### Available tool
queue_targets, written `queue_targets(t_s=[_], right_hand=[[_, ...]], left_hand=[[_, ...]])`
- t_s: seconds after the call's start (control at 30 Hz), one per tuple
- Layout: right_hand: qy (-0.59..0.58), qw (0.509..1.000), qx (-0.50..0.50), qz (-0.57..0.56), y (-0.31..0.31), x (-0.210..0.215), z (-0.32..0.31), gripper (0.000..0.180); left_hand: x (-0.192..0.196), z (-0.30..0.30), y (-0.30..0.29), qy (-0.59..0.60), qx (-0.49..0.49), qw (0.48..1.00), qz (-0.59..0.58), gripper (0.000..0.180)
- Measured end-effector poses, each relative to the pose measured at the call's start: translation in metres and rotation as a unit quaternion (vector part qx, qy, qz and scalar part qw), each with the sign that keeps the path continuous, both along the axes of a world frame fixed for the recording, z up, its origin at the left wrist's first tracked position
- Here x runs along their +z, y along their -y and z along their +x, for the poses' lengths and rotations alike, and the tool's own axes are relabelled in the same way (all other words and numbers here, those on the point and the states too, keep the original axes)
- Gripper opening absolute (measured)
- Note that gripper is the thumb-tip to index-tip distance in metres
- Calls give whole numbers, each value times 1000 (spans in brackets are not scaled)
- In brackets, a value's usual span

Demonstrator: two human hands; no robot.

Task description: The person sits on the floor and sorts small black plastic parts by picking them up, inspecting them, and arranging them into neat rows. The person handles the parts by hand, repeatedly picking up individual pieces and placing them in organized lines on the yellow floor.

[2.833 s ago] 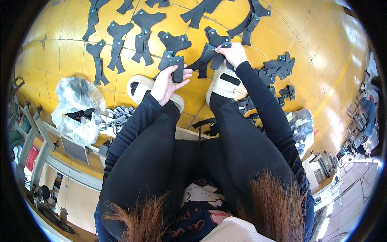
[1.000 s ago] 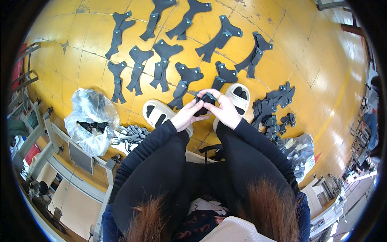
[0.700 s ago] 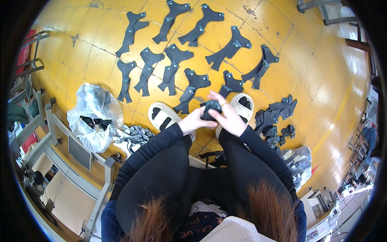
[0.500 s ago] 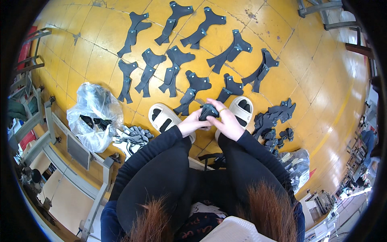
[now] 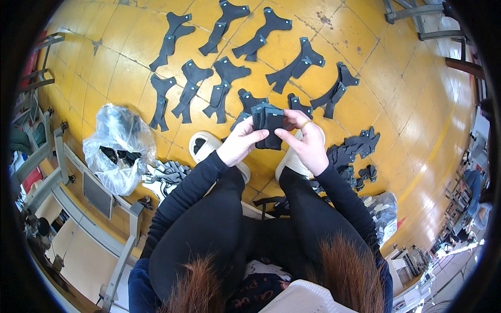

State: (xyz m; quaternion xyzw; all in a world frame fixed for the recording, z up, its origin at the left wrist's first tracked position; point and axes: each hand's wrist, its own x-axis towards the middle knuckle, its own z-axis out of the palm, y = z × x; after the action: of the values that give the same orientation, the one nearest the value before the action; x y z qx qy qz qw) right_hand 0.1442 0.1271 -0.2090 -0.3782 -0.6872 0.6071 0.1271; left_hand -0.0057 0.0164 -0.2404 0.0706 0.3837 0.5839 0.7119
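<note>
Between my two hands is a small stack of black fabric pieces [image 5: 270, 136] with dark green edges, raised above the floor between my feet. My left hand [image 5: 239, 143] grips its left side, thumb on the front face. At the right side my right hand [image 5: 309, 145] pinches it, thumb in front and fingers behind the upper edge. Past the stack, several black forked fabric pieces [image 5: 226, 81] lie in rows on the floor, many with a small pale tag. The stack partly covers the nearest ones.
My light sandals [image 5: 204, 146] stand on the yellow tiled floor. At left are a clear plastic bag [image 5: 112, 172] with dark contents, a grey-and-white fabric heap [image 5: 166, 177] and a metal frame [image 5: 96, 224]. Right of my feet lie black fabric pieces [image 5: 352, 148] and another plastic bag [image 5: 383, 214].
My hands have lifted a little away from me and moved apart. The black fabric stack, bunched between them before, is now upright with its front face and layered edges showing.
</note>
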Motion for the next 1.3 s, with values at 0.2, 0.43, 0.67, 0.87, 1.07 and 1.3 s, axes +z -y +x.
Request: queue_targets(t_s=[0.2, 0.43, 0.67, 0.87, 1.07, 1.3], right_hand=[[-8, 998, -49, -45, 6, 7, -8, 28], [-45, 994, -50, -90, 5, 9, -8, 35], [-61, 986, -70, -135, 8, 8, -8, 27], [-96, 962, -128, -223, 3, 7, -3, 22], [-46, 969, -111, -215, 8, 15, -9, 16], [-103, 942, -170, -269, 6, 4, -1, 17]], left_hand=[[0, -1, 5, -5, 59, 997, -42, 37], [4, -2, 3, -80, 70, 994, -34, 39], [6, -1, 3, -41, 55, 997, -37, 40], [8, -6, 3, -124, 64, 990, -12, 36], [11, -2, 3, -159, -20, 987, 3, 35], [10, -1, 2, -43, 86, 995, -32, 29]])
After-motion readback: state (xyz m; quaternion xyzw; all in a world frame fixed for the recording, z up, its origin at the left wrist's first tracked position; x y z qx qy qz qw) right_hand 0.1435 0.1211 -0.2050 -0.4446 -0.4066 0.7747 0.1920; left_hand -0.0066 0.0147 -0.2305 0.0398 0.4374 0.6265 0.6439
